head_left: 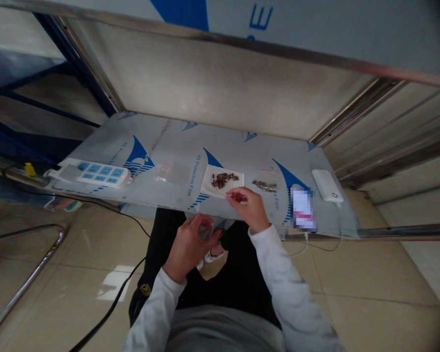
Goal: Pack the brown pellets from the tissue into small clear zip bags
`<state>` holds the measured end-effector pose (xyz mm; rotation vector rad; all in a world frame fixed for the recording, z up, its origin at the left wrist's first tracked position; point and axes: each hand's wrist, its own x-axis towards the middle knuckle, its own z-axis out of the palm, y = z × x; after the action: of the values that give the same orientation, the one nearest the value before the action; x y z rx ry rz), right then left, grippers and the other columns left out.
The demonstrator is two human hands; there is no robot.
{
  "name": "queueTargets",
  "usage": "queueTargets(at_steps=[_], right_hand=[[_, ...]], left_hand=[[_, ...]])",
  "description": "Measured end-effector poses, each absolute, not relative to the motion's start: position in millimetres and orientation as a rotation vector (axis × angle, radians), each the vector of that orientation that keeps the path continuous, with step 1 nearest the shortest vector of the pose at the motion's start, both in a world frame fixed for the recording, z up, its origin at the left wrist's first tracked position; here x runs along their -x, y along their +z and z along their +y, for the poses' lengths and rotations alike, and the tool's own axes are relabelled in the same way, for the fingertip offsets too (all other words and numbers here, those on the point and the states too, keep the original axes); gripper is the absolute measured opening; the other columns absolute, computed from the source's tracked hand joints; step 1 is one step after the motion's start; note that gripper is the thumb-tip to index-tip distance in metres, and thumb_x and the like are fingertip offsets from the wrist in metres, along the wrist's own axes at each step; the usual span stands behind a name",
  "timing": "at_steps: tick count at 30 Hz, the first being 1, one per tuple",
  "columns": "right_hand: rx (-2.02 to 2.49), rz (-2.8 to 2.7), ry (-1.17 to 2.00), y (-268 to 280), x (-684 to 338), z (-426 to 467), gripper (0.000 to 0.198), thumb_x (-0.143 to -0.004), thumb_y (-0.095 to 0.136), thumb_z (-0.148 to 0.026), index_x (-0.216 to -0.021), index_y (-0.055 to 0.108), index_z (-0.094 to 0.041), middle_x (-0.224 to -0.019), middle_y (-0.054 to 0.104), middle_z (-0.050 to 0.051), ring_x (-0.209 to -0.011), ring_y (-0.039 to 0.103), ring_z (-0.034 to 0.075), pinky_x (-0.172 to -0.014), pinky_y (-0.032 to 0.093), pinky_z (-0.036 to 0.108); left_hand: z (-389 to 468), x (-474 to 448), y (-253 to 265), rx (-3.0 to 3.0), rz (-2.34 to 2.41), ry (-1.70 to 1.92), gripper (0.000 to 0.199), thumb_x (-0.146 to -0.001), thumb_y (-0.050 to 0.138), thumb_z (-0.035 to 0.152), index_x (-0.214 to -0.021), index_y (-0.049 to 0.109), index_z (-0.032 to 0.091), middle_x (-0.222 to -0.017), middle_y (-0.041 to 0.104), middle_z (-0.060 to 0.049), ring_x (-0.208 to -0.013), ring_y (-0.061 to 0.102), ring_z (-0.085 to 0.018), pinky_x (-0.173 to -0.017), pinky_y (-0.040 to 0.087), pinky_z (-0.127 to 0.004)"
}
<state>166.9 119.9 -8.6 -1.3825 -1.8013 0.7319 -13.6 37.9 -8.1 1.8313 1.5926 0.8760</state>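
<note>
My left hand (190, 244) is curled around a small clear container (206, 231) just off the shelf's front edge, above my lap. Thumb and fingers of my right hand (247, 204) are pinched together over the lower right corner of a white paper sheet (207, 183). Whatever they may hold is too small to make out. On that sheet lies a heap of small brown cylindrical pieces (223, 181). Right of the sheet, a clear bag with several slim dark pieces (264, 186) lies flat. Another clear plastic bag (164, 172) lies to the left.
A film-covered metal shelf (176, 139) carries a white power strip (102, 174) at left, a lit phone (302, 209) and a white power bank (327, 186) at right. Cables hang off the front edge. A second metal shelf (227, 19) is overhead. A chair frame (33, 278) stands at left.
</note>
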Motion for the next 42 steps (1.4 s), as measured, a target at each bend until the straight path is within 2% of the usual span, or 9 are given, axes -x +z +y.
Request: queueTargets(at_steps=[4, 9, 14, 19, 27, 31, 36, 42], right_hand=[[1.635, -1.903, 0.610, -57.8, -166.1, 178.6, 0.021, -0.069, 0.067, -0.015, -0.090, 0.067, -0.016, -0.093, 0.067, 0.006, -0.066, 0.060, 0.013, -0.070, 0.051, 0.028], [1.740, -1.888, 0.499, -86.3, -145.7, 207.2, 0.021, -0.067, 0.070, -0.016, -0.088, 0.065, -0.014, -0.097, 0.062, 0.010, -0.090, 0.059, 0.020, -0.088, 0.045, 0.036], [1.794, -1.895, 0.444, -91.2, -140.3, 212.9, 0.016, -0.074, 0.061, -0.012, -0.089, 0.066, -0.014, -0.095, 0.063, 0.011, -0.090, 0.059, 0.021, -0.089, 0.043, 0.036], [1.784, -1.911, 0.412, -90.7, -141.4, 208.9, 0.019, -0.079, 0.054, -0.010, -0.087, 0.071, -0.015, -0.094, 0.067, 0.011, -0.093, 0.060, 0.022, -0.088, 0.044, 0.034], [1.727, -1.810, 0.414, -92.9, -147.7, 201.0, 0.023, -0.076, 0.056, -0.009, -0.089, 0.074, -0.015, -0.094, 0.071, 0.012, -0.088, 0.064, 0.022, -0.087, 0.048, 0.035], [1.657, -1.761, 0.447, -74.0, -152.0, 190.4, 0.020, -0.077, 0.059, -0.016, -0.090, 0.074, -0.016, -0.089, 0.073, 0.009, -0.079, 0.067, 0.020, -0.080, 0.052, 0.033], [1.303, -1.765, 0.673, -5.9, -145.8, 136.2, 0.019, -0.081, 0.063, -0.027, -0.095, 0.073, -0.019, -0.093, 0.073, 0.006, -0.078, 0.068, 0.016, -0.073, 0.055, 0.027], [1.097, -2.287, 0.752, 66.1, -136.1, 92.2, 0.018, -0.081, 0.062, -0.010, -0.091, 0.072, -0.021, -0.089, 0.071, 0.002, -0.080, 0.067, 0.014, -0.075, 0.052, 0.025]], left_hand=[[36.2, 14.2, -13.0, -1.758, 1.554, 0.909, 0.019, -0.073, 0.067, 0.033, -0.084, 0.058, 0.021, -0.077, 0.067, -0.002, -0.070, 0.064, -0.015, -0.065, 0.048, -0.023], [35.1, 16.4, -13.9, -1.733, 1.556, 0.928, 0.018, -0.074, 0.067, 0.032, -0.085, 0.058, 0.021, -0.077, 0.067, -0.001, -0.070, 0.064, -0.015, -0.066, 0.048, -0.023], [35.9, 23.0, -15.6, -1.707, 1.570, 0.922, 0.017, -0.074, 0.067, 0.030, -0.085, 0.058, 0.021, -0.077, 0.067, -0.001, -0.070, 0.064, -0.014, -0.066, 0.048, -0.023], [38.5, 23.6, -17.5, -1.678, 1.564, 0.932, 0.017, -0.074, 0.067, 0.030, -0.085, 0.058, 0.021, -0.077, 0.068, -0.001, -0.070, 0.064, -0.014, -0.066, 0.048, -0.022], [39.8, 24.8, -21.4, -1.651, 1.576, 0.964, 0.017, -0.074, 0.067, 0.029, -0.086, 0.059, 0.020, -0.075, 0.067, 0.001, -0.068, 0.064, -0.013, -0.064, 0.048, -0.022], [44.4, 25.4, -27.1, -1.628, 1.613, 1.003, 0.020, -0.072, 0.069, 0.030, -0.087, 0.058, 0.020, -0.075, 0.067, 0.001, -0.069, 0.065, -0.013, -0.065, 0.049, -0.023], [52.7, 20.3, -21.4, -1.563, 1.664, 1.074, 0.023, -0.071, 0.070, 0.030, -0.088, 0.058, 0.019, -0.075, 0.067, 0.001, -0.069, 0.065, -0.014, -0.067, 0.050, -0.024], [51.4, 12.0, -2.7, -1.547, 1.595, 1.112, 0.020, -0.071, 0.067, 0.023, -0.089, 0.059, 0.018, -0.078, 0.069, 0.000, -0.069, 0.064, -0.013, -0.066, 0.049, -0.022]])
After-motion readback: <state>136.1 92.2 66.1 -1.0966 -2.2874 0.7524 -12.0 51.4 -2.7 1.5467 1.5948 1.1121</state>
